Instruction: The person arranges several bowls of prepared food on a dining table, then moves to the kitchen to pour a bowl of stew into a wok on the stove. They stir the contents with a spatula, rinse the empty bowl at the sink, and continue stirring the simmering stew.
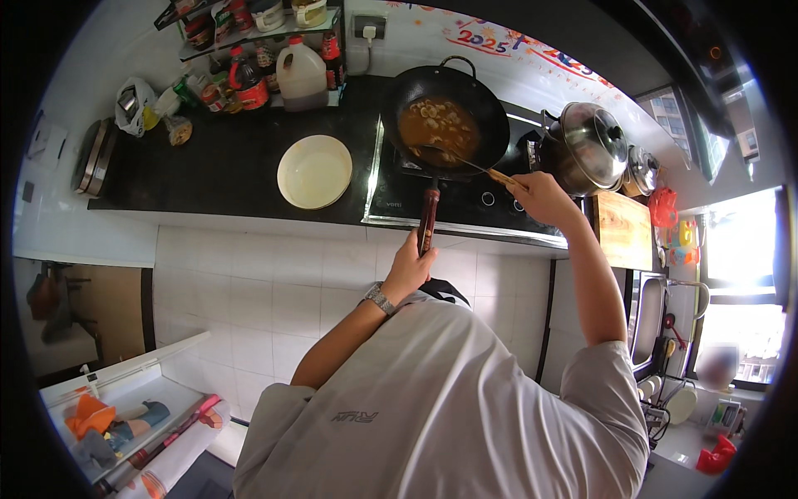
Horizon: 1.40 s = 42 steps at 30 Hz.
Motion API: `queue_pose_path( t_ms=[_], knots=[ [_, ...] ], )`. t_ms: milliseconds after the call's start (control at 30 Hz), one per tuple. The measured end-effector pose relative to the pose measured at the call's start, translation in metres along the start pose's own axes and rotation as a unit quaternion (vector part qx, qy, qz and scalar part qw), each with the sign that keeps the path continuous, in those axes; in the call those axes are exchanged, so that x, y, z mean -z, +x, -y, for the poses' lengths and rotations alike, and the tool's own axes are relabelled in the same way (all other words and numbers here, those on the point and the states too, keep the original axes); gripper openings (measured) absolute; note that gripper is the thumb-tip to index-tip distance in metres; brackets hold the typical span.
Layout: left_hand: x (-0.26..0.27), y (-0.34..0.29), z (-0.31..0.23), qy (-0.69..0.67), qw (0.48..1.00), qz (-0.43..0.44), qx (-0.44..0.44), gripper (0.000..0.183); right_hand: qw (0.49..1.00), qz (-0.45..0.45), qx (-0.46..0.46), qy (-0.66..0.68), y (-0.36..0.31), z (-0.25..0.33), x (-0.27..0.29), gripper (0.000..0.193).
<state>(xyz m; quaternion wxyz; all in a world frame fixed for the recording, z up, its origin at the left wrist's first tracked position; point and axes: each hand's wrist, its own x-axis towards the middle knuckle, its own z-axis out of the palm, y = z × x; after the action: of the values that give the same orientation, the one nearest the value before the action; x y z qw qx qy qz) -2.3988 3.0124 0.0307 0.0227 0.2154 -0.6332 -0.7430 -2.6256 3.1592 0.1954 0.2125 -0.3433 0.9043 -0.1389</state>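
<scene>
A dark wok (489, 98) sits on the black glass stove, with brown broth and pale chunks of food (439, 125) in it. My left hand (407, 269) is wrapped round the end of its reddish-brown wooden handle (429, 218). A watch with a metal band is on that wrist. My right hand (539, 198) grips the wooden handle of a long metal spatula or ladle (501, 177); which it is I cannot tell, since its head dips into the broth. To the left of the stove a white bowl (314, 171) stands on the black counter.
A lidded steel pot (583, 150) stands right of the wok, with a smaller lidded pot (641, 171) beyond it. A wooden cutting board (624, 231) lies near the sink (649, 320). Bottles and a large jug (301, 76) line the back left, under a shelf of jars.
</scene>
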Motion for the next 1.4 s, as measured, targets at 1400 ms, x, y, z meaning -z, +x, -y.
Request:
queue_pose_path(
  t_ms=[1400],
  knots=[
    [-0.002, 0.003, 0.007, -0.025, 1.0, -0.003, -0.011, 0.04, 0.989, -0.084, -0.016, 0.118, -0.006, -0.017, -0.034, 0.03]
  ],
)
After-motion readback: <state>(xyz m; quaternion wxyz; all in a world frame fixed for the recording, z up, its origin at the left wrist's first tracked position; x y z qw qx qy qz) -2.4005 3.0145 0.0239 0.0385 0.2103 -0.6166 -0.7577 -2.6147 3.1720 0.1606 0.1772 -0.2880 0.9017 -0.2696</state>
